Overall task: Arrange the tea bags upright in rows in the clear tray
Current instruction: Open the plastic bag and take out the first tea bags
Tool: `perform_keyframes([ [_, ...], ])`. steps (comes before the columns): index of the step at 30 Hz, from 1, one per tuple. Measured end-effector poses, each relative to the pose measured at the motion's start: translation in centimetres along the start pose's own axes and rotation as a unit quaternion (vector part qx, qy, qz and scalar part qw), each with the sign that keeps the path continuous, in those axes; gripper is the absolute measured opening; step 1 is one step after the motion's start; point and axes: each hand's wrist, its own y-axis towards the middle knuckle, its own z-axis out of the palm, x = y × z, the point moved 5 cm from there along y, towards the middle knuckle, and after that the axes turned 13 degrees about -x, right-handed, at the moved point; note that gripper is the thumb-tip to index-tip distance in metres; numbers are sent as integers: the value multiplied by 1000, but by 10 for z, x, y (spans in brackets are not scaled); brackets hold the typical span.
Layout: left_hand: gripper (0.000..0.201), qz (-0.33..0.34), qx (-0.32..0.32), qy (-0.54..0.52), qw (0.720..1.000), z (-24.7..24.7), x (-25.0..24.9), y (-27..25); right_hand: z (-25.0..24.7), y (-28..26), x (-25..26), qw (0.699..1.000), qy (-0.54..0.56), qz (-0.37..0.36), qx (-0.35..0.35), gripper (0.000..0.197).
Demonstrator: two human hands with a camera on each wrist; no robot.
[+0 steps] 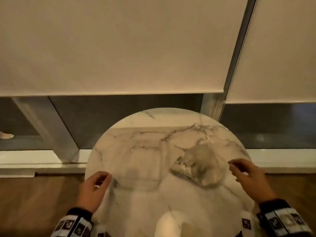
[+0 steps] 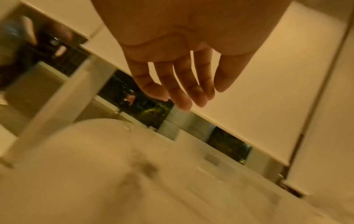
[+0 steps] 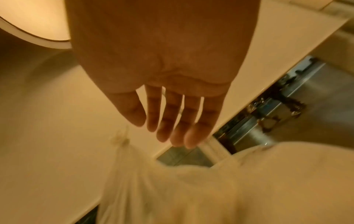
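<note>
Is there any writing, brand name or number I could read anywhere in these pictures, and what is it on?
No readable text in any view.
Black-and-white square markers on the left wristband: patterns, not words.
The same markers on the right wristband: blurred patterns, nothing legible.
Clear plastic bag of tea bags on the round marble table: any print is too blurred to read.

We see all three pictures dim and tinted a warm orange-yellow. In the head view a bright glare patch (image 1: 168, 224) sits on the glossy marble table (image 1: 153, 134) at the near edge, and the straight window frame (image 1: 239, 48) leans from wide-angle distortion. Motion blur smears that view's lower half. In the wrist views the left hand (image 2: 184, 50) and the right hand (image 3: 162, 63) are fairly sharp but shaded, while the surfaces below them dissolve into blur. A glowing lamp shade (image 3: 32, 22) lights the right wrist view's upper left corner.
</note>
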Motion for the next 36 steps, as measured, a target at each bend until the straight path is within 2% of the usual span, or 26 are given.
perform_keyframes([
  [3, 13, 58, 80, -16, 995, 45, -43, -7, 38, 2, 14, 995, -54, -78, 22, 24],
  [6, 12, 75, 143, -42, 986, 87, -79, -21, 63, 4, 24, 991, -77, -103, -36, 45],
  [8, 11, 83, 167, -31, 982, 108, -91, -23, 66, 14, 21, 993, -76, -41, -82, 66],
  [10, 10, 98, 178, -26, 979, 124, -107, -28, 73, 19, 21, 995, -35, 24, -88, 72],
  [11, 9, 103, 183, -27, 977, 130, -113, -31, 77, 20, 20, 996, -14, 37, -84, 63],
  [13, 9, 107, 194, -28, 975, 140, -122, -34, 82, 20, 24, 996, 13, 35, -83, 20],
  [14, 9, 108, 197, -27, 974, 143, -126, -36, 84, 17, 26, 996, 23, 24, -83, 8],
  [17, 8, 113, 199, -34, 973, 148, -135, -40, 89, 6, 36, 995, 66, -9, -70, 18],
  [22, 9, 90, 191, -72, 975, 149, -143, -56, 104, -24, 52, 992, 105, -69, 8, 3],
  [26, 23, 94, 205, -110, 968, 148, -150, -74, 107, -46, 63, 985, 94, -145, 21, 19],
  [29, 23, 118, 205, -131, 963, 148, -158, -79, 105, -55, 73, 982, 96, -163, 26, 18],
  [36, 12, 117, 188, -142, 965, 139, -163, -82, 102, -60, 88, 979, 102, -169, 57, 16],
])
